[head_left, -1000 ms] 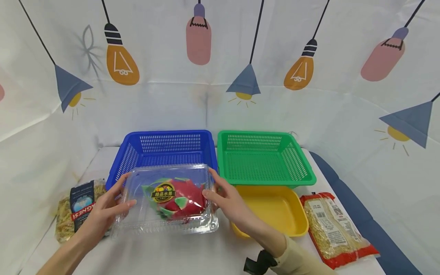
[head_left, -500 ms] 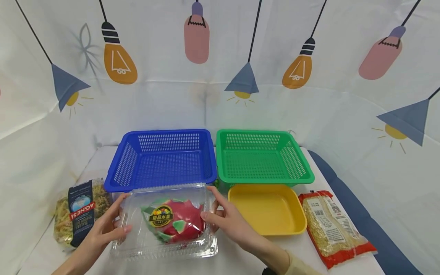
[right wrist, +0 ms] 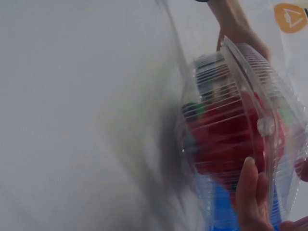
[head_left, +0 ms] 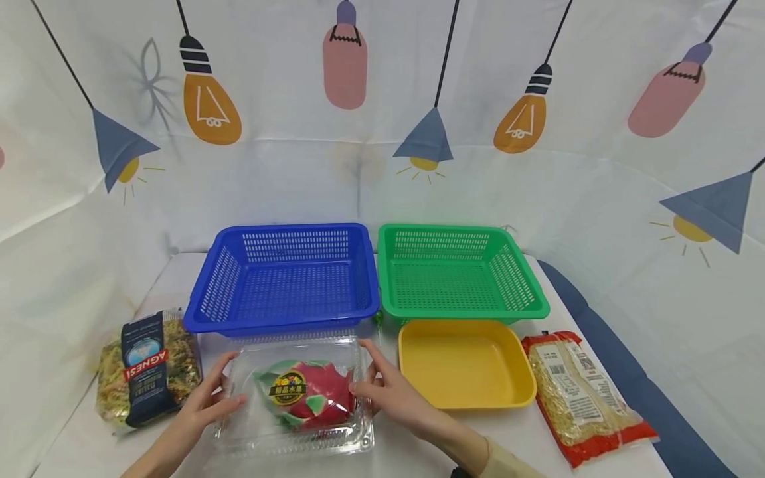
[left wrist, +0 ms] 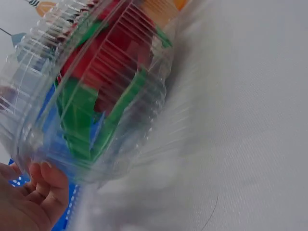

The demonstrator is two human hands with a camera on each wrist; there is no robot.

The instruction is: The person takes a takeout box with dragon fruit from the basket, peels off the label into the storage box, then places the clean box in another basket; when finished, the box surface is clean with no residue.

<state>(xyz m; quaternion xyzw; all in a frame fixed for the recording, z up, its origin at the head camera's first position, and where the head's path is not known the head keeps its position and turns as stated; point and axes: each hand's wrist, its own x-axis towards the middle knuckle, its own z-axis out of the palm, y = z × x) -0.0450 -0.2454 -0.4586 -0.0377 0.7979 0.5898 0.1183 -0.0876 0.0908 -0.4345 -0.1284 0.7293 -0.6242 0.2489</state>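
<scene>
Between my two hands is a clear plastic clamshell box with a red and green dragon fruit inside. A round black and gold label is on its lid. My left hand grips the box's left side, thumb on top. On the opposite side my right hand holds the box's right edge between thumb and fingers. The left wrist view shows curled fingertips at the ridged plastic rim. In the right wrist view the box's underside is close over the white table, with a shadow beside it.
A blue basket stands behind the box, with a green basket to its right. A yellow tray sits before the green one. A pasta bag lies left, a red-edged grain bag right. A small green item shows between the baskets.
Both hands have brought the box down and toward me, away from in front of the blue basket, whose front rim is now uncovered. Their grip on it looks the same.
</scene>
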